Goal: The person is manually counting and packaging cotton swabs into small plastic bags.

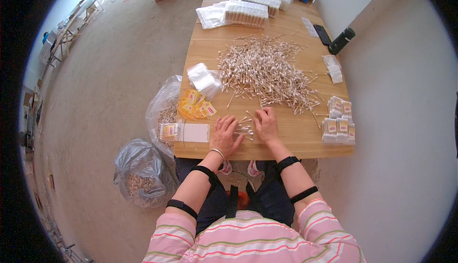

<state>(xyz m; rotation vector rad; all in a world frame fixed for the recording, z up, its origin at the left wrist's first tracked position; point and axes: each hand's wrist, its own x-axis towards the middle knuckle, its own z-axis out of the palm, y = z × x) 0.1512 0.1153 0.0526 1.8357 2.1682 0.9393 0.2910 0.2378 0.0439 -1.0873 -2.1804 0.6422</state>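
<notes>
A small bunch of loose cotton swabs (244,130) lies on the wooden table between my hands. My left hand (226,135) rests palm down at the bunch's left side, fingers stretched and thumb apart, touching the stick ends. On the other side, my right hand (267,125) has its fingers curled together, with a swab stick showing at the fingertips; its grip is partly hidden. Beyond both hands spreads a big heap of cotton swabs (267,69). Left of my left hand is a white rectangular tray or card (196,132), beside a filled swab packet (169,131).
Yellow printed cards (194,105) and clear empty bags (202,78) lie at the left edge. Packed swab packets (338,128) stand at the right, near a phone (322,34) and dark bottle (341,41). Bundled packs (245,14) sit far back. A grey bag (143,167) stands on the floor.
</notes>
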